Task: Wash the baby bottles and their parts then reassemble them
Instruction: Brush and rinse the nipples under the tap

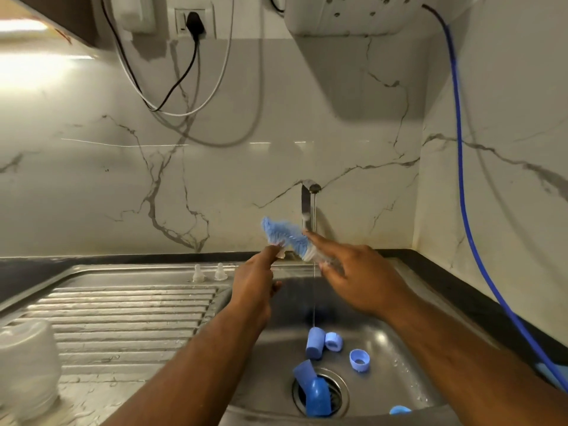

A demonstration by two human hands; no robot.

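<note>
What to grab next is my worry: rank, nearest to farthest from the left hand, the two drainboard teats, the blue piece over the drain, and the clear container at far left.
1. Two teats, on the drainboard just left of the left hand; too alike to split.
2. Blue piece, low in the sink, over the drain.
3. Clear container, far left, near edge.

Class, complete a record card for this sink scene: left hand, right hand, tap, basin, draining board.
Left hand: pinches a small clear silicone piece
Right hand: grips a blue-bristled bottle brush
Tap: metal tap, thin stream running
Basin: steel sink holding several blue plastic rings and caps
Draining board: two clear silicone teats, upright
</note>
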